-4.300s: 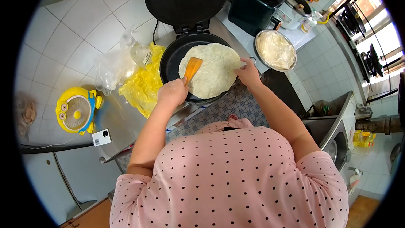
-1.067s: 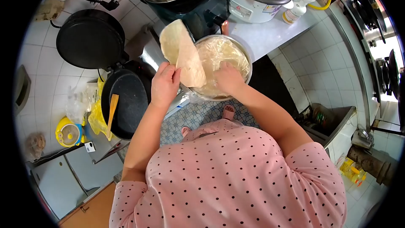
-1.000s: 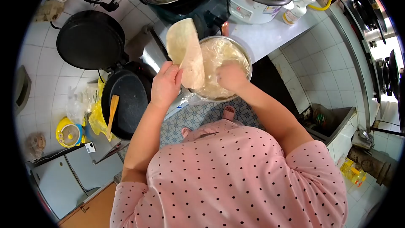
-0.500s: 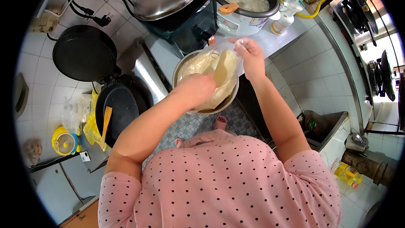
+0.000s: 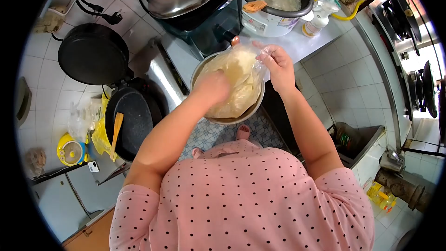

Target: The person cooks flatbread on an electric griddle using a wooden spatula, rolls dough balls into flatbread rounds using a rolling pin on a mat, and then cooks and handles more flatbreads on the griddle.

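Observation:
A clear plastic bag (image 5: 241, 88) with pale, flour-like contents sits in a round metal bowl (image 5: 232, 120). My right hand (image 5: 280, 65) pinches the bag's upper right rim between thumb and fingers. On the left side of the bag, my left hand (image 5: 212, 87) is over the bowl, its fingers blurred and partly hidden, so its grip does not show.
Behind the bowl are a rice cooker (image 5: 265, 22) of whitish food and a lidded dark appliance (image 5: 200, 32). An open electric griddle (image 5: 132, 111) with wooden tongs (image 5: 117, 132) lies left. A white spray bottle (image 5: 316, 23) stands right of the cooker.
My left hand has shifted slightly left and the bag's mouth has folded lower, its contents bulging more toward the middle. My right hand keeps its pinch on the bag, slightly further right.

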### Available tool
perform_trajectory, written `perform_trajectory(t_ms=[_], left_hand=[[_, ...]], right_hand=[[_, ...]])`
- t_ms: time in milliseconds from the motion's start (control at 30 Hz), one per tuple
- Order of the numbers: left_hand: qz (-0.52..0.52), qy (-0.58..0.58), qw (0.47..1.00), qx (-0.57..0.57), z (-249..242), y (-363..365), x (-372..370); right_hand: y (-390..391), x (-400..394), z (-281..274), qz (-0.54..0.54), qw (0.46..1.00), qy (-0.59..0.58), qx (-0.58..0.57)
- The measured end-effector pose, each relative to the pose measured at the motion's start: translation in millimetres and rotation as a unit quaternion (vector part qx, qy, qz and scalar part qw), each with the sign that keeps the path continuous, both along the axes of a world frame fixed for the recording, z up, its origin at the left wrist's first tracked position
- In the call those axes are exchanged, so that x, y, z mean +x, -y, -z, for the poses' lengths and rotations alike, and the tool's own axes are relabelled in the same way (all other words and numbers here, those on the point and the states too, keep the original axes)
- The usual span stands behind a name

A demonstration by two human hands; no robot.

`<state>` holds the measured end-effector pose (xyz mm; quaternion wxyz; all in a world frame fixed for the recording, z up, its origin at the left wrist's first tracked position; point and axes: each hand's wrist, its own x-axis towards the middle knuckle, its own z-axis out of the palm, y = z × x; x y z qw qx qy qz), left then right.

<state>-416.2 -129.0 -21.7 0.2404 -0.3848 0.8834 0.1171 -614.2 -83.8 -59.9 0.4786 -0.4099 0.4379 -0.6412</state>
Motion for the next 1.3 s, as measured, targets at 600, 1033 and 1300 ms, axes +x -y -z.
perform_trajectory(t_ms=[600, 1033, 1300], left_hand=[[-0.234, -0.217, 0.943, 0.099, 47.2, 51.2, 70.5], [0.018, -0.208, 0.977, 0.029, 89.3, -3.8, 10.4], [-0.045, -0.262, 0.931, -0.250, 42.6, -36.3, 83.1]], right_hand=[[6.4, 21.5, 19.5, -0.116, 0.901, -0.357, 0.216], [-10.5, 22.5, 8.7, -0.081, 0.939, -0.258, -0.214], [-20.2, 48.4, 56.0, -0.157, 0.756, -0.584, -0.252]])
